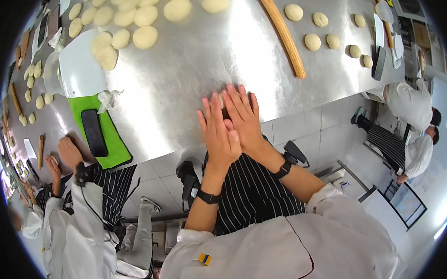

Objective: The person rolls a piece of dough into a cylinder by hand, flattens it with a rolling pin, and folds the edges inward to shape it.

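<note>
The left hand and right hand lie flat, fingers straight, grasping nothing, over a dough piece (mostly hidden) near the bench's near edge, perhaps for even pressure; the rolling pin lies farther right, leaving room.

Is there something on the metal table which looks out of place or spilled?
Yes: at left on the table, a black phone lies on a green cloth, with a crumpled white scrap at the cloth's edge. Both seem odd where dough lies bare. I see no clear spill.
</note>
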`<state>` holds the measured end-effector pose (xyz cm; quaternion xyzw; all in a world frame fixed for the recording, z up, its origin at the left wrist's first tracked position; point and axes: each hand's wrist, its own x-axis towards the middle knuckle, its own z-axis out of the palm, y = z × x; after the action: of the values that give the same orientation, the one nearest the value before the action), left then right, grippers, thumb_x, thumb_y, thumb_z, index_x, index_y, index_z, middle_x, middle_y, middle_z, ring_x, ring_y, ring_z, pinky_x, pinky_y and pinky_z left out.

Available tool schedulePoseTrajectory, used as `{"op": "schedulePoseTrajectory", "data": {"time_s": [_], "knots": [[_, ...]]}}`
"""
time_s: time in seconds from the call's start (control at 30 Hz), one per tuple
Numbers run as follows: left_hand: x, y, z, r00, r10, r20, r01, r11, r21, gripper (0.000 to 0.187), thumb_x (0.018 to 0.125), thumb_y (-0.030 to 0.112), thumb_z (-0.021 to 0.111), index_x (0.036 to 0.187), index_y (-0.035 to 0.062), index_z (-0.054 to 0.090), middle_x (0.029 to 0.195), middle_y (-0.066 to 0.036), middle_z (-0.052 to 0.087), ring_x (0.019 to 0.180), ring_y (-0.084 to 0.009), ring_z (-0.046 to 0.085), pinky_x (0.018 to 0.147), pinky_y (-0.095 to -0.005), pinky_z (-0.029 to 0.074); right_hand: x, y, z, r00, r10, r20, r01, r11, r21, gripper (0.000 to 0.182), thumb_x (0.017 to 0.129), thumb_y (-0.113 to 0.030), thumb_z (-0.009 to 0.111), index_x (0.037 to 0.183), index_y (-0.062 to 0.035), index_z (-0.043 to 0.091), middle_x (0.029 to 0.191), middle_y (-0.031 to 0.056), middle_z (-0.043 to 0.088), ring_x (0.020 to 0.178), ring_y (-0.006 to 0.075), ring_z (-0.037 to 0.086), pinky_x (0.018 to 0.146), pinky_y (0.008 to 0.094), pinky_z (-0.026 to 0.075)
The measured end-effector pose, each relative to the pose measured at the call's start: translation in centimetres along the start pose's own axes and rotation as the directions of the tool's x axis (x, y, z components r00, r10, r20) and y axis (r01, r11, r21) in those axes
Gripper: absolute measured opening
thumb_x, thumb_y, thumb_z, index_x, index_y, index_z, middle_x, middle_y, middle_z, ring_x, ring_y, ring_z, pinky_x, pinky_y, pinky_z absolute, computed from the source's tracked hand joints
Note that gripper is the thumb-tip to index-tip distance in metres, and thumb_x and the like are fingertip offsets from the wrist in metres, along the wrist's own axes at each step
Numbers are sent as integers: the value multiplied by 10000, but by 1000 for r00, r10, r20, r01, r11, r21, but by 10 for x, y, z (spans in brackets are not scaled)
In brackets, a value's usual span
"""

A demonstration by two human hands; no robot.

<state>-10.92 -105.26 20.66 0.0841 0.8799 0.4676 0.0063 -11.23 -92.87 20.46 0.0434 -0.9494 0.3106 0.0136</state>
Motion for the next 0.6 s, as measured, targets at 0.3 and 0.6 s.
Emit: {"op": "schedulePoseTrajectory", "data": {"time_s": [0.3,0.6], "knots": [[61,-14,-2,998,-6,70,-14,960,278,695,1151,389,318,1708,-26,336,1782,-225,352,1690,-486,184,1348,-647,42,64,5,-5,997,-51,50,57,991,-121,627,1118,-362,496,1658,-44,495,1777,143,403,1683,386,279,1341,643,129],[7,0,7,996,0,91,-24,964,264,676,1140,351,340,1718,0,346,1798,-203,337,1703,-449,180,1347,-648,12,8,14,-8,994,-62,91,75,987,-143,609,1107,-345,505,1648,-67,516,1767,119,431,1672,365,311,1341,651,133]]}}
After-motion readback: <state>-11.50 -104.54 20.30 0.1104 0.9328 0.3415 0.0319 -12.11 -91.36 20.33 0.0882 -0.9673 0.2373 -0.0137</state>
